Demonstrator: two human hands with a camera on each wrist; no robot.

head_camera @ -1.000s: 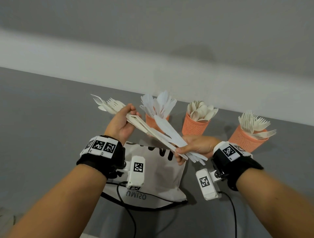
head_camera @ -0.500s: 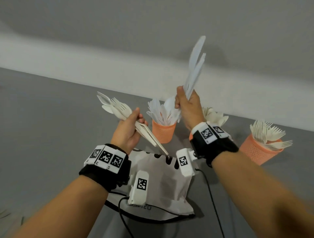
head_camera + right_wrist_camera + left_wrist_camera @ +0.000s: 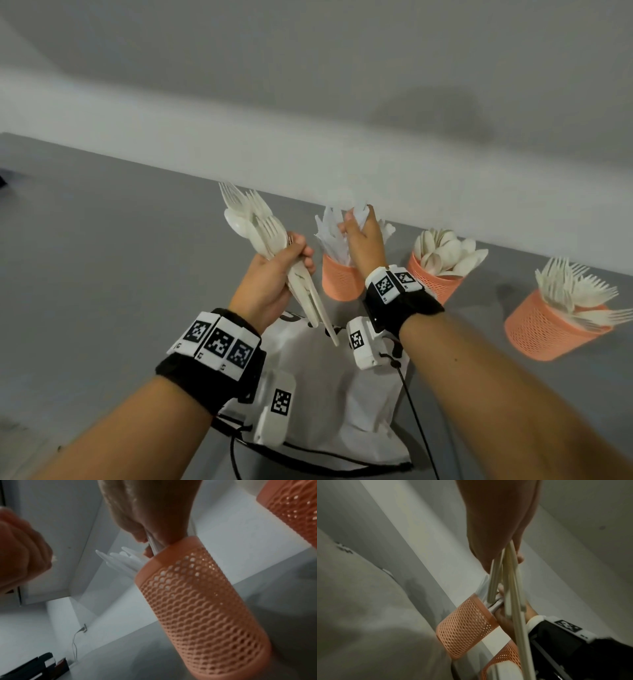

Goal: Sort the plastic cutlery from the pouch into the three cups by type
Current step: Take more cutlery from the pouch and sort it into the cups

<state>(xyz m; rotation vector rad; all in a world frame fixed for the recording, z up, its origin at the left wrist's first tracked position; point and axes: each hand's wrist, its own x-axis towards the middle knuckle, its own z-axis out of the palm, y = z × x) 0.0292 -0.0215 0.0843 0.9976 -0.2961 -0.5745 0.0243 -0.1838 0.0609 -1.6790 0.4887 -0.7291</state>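
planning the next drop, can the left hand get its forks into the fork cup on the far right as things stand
Probably not directly. The left hand grips its mixed bundle left of the knife cup, and the right hand and spoon cup lie between it and the fork cup.

Three orange mesh cups stand upright in a row on the grey table, far side, running left to right. Left cup (image 3: pixel 339 279): white plastic knives (image 3: pixel 330 236), blades up, fanned; a few knives are gripped in the right hand (image 3: pixel 363 243) at the rim, handles inside the cup. Middle cup (image 3: pixel 433 282): white spoons (image 3: pixel 448 251), bowls up. Right cup (image 3: pixel 548 327), nearer: white forks (image 3: pixel 575 294), tines up, some leaning right. Left hand (image 3: pixel 274 281) grips a mixed bundle of forks and spoons (image 3: pixel 260 226), heads up, handles pointing down over the white pouch (image 3: pixel 335 404), which lies flat near the cups.
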